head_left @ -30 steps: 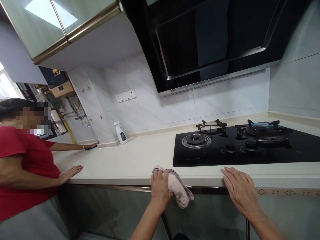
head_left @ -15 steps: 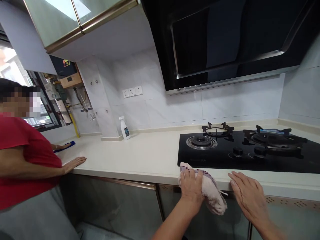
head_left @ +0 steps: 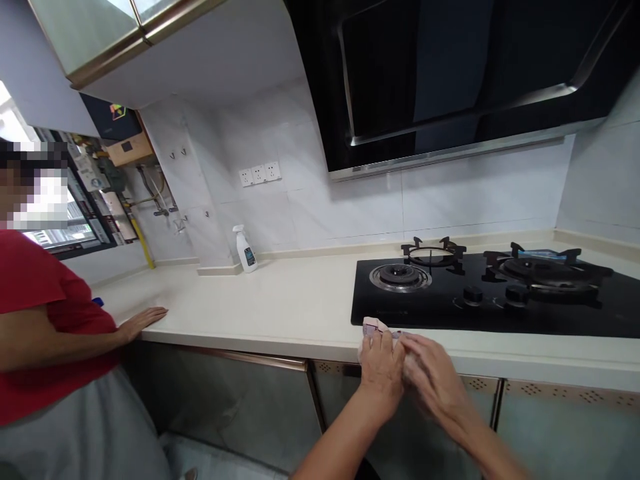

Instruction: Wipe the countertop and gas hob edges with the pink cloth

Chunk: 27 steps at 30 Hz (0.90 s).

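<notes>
A pale cloth [head_left: 374, 325] with a purple pattern is bunched at the counter's front edge, by the near left corner of the black gas hob [head_left: 440, 317]. My left hand [head_left: 381, 373] is closed over it from above. My right hand [head_left: 436, 377] is close against the left one, its fingers bent onto the cloth's right side and slightly blurred. Most of the cloth is hidden beneath and between both hands.
A white spray bottle [head_left: 245, 250] stands by the wall. To the left, a person in a red top [head_left: 55, 293] rests one hand [head_left: 143, 323] on the countertop [head_left: 280, 293]. A black range hood [head_left: 450, 87] hangs above the hob.
My right hand has moved left from the counter edge onto the cloth beside my left hand. The cloth's hanging part is now hidden. The view has shifted slightly.
</notes>
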{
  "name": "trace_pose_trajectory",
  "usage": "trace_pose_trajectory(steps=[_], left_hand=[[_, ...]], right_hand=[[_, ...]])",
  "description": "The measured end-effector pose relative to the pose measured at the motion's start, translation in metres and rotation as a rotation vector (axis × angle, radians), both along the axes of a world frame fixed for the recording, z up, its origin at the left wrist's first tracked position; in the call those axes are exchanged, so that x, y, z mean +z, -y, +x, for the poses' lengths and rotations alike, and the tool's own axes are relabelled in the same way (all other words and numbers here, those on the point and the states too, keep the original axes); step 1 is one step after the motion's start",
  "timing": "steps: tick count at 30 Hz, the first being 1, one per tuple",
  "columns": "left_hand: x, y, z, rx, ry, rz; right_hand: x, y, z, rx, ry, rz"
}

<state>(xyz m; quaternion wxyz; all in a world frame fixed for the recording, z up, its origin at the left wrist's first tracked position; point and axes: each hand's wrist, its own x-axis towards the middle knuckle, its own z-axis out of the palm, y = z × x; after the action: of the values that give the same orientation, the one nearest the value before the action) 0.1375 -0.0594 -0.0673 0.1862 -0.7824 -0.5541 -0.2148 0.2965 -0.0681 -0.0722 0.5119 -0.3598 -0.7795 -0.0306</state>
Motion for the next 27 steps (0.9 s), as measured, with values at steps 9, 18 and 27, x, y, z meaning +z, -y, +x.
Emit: trace_pose_trajectory(steps=[9,18,27], left_hand=[[0.044,0.009,-0.051,-0.419,0.146,-0.294],[0.077,-0.042,-0.101,-0.125,0.479,-0.094],[0.061,-0.049,-0.097,0.171,0.218,-0.196]], right_hand=[[-0.017,-0.01,-0.006,-0.127,0.251,0.042],[0.017,0.0,-0.038,-0.36,0.378,-0.059],[0.002,-0.001,-0.038,-0.327,0.255,0.032]])
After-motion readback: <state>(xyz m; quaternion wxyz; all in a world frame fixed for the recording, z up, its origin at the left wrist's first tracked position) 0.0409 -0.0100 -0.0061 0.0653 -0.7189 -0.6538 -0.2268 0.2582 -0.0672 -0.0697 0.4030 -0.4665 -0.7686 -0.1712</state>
